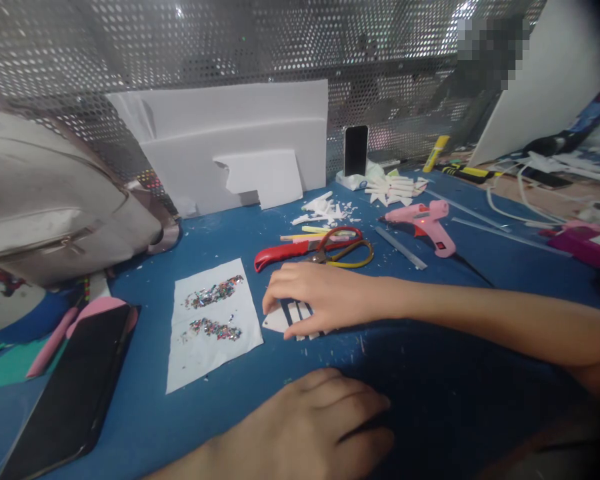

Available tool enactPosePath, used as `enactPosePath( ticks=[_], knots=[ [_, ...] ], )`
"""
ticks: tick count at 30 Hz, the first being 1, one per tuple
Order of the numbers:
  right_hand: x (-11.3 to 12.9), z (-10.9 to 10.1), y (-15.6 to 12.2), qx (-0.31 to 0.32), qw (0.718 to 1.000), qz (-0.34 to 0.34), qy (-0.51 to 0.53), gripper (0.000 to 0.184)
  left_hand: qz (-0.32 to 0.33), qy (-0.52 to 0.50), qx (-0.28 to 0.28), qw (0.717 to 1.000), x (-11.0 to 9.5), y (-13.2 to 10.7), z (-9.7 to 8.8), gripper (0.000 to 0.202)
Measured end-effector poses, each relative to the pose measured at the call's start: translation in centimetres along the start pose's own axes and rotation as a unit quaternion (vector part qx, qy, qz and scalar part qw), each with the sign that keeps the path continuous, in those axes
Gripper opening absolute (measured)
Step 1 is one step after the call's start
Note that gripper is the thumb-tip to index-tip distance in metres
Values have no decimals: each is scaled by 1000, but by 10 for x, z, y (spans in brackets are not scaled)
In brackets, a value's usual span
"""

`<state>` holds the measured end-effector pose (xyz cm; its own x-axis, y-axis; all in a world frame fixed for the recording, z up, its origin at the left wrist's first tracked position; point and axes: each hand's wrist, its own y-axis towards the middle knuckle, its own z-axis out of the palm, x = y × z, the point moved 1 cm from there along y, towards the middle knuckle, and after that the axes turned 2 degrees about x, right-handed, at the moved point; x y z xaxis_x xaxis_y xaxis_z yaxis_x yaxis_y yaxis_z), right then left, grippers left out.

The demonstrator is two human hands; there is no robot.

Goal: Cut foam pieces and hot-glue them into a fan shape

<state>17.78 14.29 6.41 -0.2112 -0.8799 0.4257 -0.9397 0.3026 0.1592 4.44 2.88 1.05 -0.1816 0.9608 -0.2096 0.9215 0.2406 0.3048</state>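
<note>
My right hand reaches in from the right, over a white fish-shaped cut-out with a pointed head, a dot for an eye and separate strips behind it. Its thumb and fingertips touch the cut-out's two sides. The palm hides the rear of the cut-out. Nearer to me, my left hand rests palm down on the blue table, fingers loosely stretched with a gap above the thumb and nothing seen in them. Left of the cut-out lies a white paper sheet with two piles of colourful glitter bits.
Behind my right hand lie a red-handled cutter, scissors, foam scraps and a pink glue gun with a glue stick. A black phone and a bag occupy the left. Foam board leans behind.
</note>
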Motion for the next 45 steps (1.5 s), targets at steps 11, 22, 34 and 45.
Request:
enactPosePath(
  ticks=[11, 22, 34, 45],
  knots=[
    [0, 14, -1, 25, 999, 1, -39, 31, -4, 7, -1, 1000, -1, 0, 0, 28],
    [3, 7, -4, 37, 989, 59, -133, 56, -4, 7, 1, 1000, 0, 0, 3, 28],
    [4, 6, -5, 55, 982, 64, -168, 54, -6, 6, 5, 1000, 1, 0, 3, 29],
    [3, -11, -9, 125, 971, 87, -185, 60, -1, 5, 15, 1000, -1, 0, -2, 29]
  ],
)
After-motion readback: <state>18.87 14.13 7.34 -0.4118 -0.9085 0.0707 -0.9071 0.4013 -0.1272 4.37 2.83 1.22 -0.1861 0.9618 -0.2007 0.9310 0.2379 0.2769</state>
